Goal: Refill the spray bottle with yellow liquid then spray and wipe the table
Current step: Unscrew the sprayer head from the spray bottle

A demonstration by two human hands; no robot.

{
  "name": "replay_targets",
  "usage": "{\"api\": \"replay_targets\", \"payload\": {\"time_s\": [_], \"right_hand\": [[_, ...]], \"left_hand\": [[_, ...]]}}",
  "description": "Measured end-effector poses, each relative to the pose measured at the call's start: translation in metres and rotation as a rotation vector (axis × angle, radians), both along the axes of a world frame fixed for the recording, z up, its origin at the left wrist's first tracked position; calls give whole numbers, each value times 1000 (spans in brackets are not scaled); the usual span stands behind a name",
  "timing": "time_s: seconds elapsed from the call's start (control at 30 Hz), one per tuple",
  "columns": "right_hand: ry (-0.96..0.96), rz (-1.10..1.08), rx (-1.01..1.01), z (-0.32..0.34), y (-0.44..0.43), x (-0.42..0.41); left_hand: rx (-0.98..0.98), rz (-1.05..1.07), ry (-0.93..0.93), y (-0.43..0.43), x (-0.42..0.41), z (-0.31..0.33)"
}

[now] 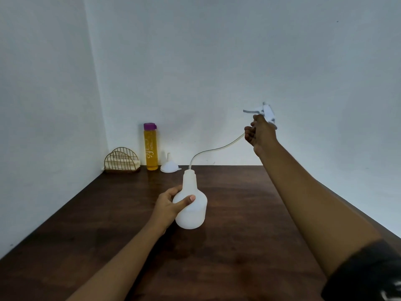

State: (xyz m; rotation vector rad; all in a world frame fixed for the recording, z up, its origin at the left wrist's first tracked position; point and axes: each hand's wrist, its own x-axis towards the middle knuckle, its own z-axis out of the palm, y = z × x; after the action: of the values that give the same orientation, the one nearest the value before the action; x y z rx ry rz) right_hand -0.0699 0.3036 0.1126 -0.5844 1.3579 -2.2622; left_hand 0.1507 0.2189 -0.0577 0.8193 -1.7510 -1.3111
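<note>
The raised right hand [259, 133] grips the spray head [268, 112]. Its tube [217, 148] reaches the neck of the spray bottle [192, 205], which the left hand [171, 203] clasps on the bench [238, 213]. A snagging tube could tip it.

Two plain walls can be seen, a left wall [43, 83] and a back wall [217, 61], both painted a pale white with a bit of a blue-grey tint. They're joined in a corner [95, 83] off to the left. A tiny dark speck [337, 21] can be spotted high on the back wall. A dark brown wooden table [238, 235] is pushed right into that corner, set against both walls. A gold wire rack [121, 162] is tucked at its far end. Everything's lit softly and evenly.
</note>
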Motion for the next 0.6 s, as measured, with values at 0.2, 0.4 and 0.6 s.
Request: {"api": "replay_targets", "payload": {"time_s": [0.2, 0.4, 0.6], "right_hand": [[-43, 54, 137, 10, -38, -18], [-64, 289, 326, -10, -47, -23], [-21, 520, 601, -25, -34, -47]], "left_hand": [[19, -41, 53, -4, -1, -4], [51, -61, 62, -6, -3, -6], [27, -89, 76, -8, 0, -8]]}}
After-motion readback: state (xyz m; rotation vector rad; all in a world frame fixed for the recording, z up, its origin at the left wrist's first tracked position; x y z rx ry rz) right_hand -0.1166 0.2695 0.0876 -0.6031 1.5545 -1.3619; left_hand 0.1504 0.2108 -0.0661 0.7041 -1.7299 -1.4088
